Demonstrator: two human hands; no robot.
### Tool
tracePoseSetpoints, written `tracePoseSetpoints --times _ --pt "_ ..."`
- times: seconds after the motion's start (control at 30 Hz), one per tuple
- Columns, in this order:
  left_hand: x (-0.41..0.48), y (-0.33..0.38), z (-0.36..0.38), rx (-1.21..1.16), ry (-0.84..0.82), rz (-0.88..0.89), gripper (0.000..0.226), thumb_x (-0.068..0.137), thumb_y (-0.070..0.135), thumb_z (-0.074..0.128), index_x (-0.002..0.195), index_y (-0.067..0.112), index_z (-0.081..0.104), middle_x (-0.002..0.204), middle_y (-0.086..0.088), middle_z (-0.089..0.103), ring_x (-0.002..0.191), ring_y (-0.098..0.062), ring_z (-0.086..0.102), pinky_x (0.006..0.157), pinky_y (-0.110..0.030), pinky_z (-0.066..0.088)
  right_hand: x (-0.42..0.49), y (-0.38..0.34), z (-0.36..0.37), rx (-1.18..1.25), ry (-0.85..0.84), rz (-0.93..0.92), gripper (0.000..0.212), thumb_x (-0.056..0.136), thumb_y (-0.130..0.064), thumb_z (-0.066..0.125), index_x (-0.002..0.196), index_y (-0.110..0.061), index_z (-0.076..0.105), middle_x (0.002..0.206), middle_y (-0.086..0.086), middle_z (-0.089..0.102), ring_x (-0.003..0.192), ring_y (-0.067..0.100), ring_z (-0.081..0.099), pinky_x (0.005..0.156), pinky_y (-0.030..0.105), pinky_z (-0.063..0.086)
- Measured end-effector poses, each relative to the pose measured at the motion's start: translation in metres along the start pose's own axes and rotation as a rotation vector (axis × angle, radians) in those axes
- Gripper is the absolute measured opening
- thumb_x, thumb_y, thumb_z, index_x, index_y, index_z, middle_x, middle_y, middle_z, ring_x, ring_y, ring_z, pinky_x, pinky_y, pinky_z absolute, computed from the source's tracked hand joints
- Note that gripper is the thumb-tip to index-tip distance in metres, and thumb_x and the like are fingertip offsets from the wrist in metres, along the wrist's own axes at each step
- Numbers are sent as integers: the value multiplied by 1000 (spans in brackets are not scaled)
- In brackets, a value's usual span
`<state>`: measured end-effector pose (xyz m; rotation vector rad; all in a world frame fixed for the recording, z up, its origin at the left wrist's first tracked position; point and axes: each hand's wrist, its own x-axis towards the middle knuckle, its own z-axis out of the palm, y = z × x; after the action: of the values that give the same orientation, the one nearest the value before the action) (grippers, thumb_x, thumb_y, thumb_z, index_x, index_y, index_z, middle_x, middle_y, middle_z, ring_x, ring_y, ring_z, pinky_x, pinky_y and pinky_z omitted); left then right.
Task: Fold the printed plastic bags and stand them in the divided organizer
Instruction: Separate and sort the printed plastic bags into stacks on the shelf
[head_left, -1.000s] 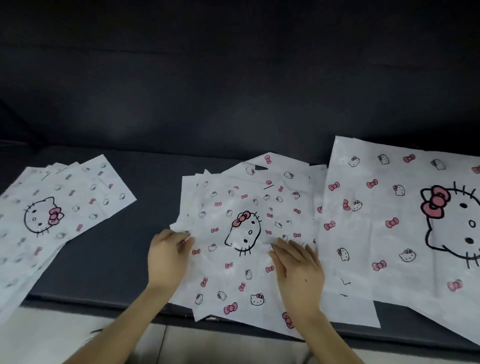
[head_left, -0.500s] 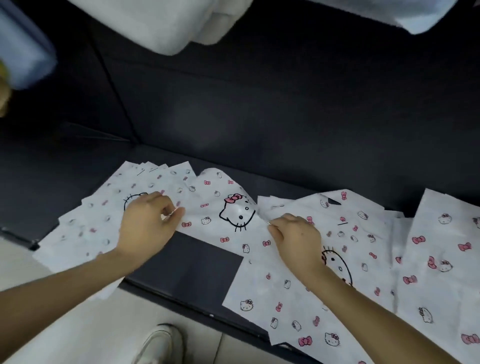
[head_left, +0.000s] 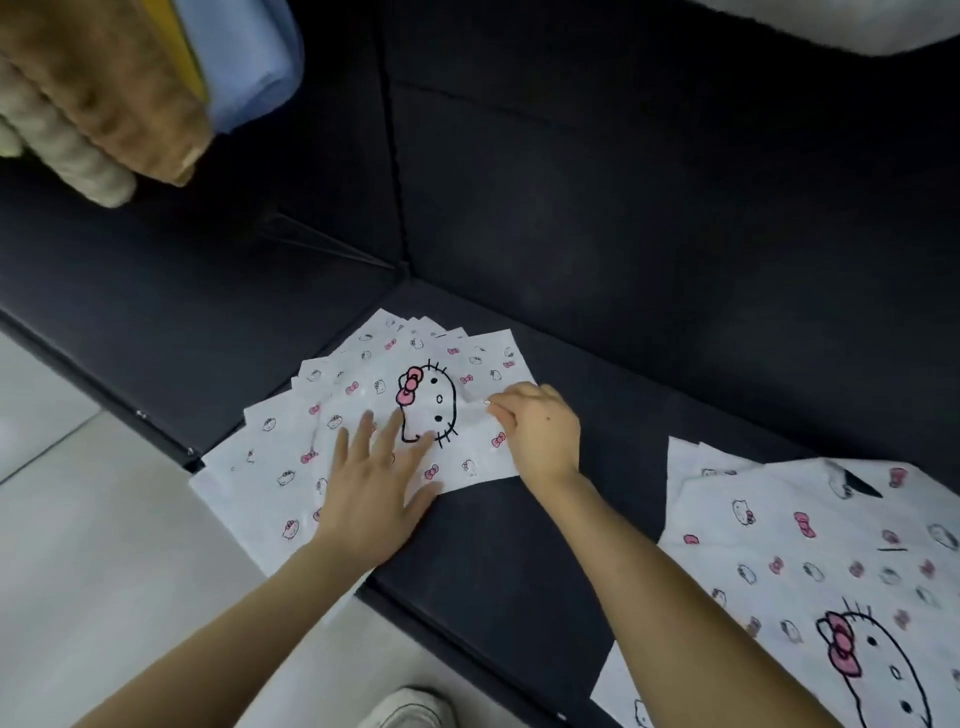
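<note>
Dark seat (head_left: 519, 545) beneath left bag pile (head_left: 270, 467), right bag pile (head_left: 831, 519)

No legible text, numbers or brand lettering. Printed plastic bags (head_left: 488, 364) at the seat's back corner carry only cat-face drawings and pink bows.

**Soft even light, wide-angle warp**

Diffuse indoor light, no hard shadows. White printed bags (head_left: 363, 400) read bright, nearly washed out. The dark sofa (head_left: 623, 208) swallows detail. Plush toy (head_left: 104, 104) at upper left is close and blurred. Bag pile (head_left: 831, 571) at lower right is slightly smeared. Straight edges bow toward the corners.
</note>
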<state>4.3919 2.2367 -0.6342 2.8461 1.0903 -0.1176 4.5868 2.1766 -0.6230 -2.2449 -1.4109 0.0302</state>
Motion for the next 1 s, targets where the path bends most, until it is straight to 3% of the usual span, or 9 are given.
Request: tracePoseSetpoints --times 0.13,0.23,0.37,0.47,0.53,0.6,0.77,0.87,1.0 --pt "15 8 23 38 -161 -39 93 78 69 -22 150 33 25 158 -15 18 142 -45 14 110 -60 20 1 15 5 28 -127 58 33 99 -17 50 130 -11 59 134 7 57 126 23 47 98 30 39" --pt "20 12 26 18 -166 -87 94 68 64 -23 152 35 7 161 -10 1 145 -41 -2 113 -55 9 -17 31 -5 56 -148 90 40 98 -17 52 138 -14 50 145 6 46 137 21 37 109 26 29" --pt "20 22 16 -20 -153 -127 93 71 62 -17 152 31 17 159 -16 11 144 -43 5 113 -54 13 -72 62 -36 -17 1 66 31 88 -22 64 117 -9 68 122 9 66 114 29 61 94 37 48" --pt "13 47 7 -121 -13 -38 79 85 57 10 136 14 51 140 -24 45 131 -47 37 107 -56 31 -135 96 -74 -171 -18 45 48 93 -46 42 103 -12 74 106 4 72 94 23 70 81 35 55" --pt "4 73 8 -187 107 112 59 88 46 31 109 6 68 109 -20 65 102 -44 61 87 -52 51 -182 124 -100 -278 -56 94 70 98 -58 22 105 -11 74 108 6 72 95 24 70 82 39 56" --pt "-9 107 10 -285 133 230 47 87 40 39 97 6 71 91 -12 66 81 -35 63 71 -44 57 -227 153 -125 -390 -132 218 82 94 -66 16 111 -8 71 112 9 70 99 28 69 83 44 55" --pt "-19 178 13 -358 55 453 45 82 42 43 94 9 72 82 -3 65 71 -25 60 64 -35 57 -305 211 -154 -526 -260 584 96 86 -75 14 123 0 62 123 18 63 109 38 63 89 52 49" --pt "-7 207 10 -290 22 572 53 84 48 43 106 8 70 97 -5 67 85 -27 63 73 -37 56 -318 217 -147 -502 -167 634 86 89 -70 20 116 0 62 118 19 63 104 41 61 85 51 51" --pt "12 235 15 -136 -150 553 65 95 50 46 148 14 31 147 -1 36 131 -23 34 110 -33 27 -319 208 -133 -410 -86 642 77 95 -63 18 114 -5 65 122 14 63 112 38 58 89 51 52"
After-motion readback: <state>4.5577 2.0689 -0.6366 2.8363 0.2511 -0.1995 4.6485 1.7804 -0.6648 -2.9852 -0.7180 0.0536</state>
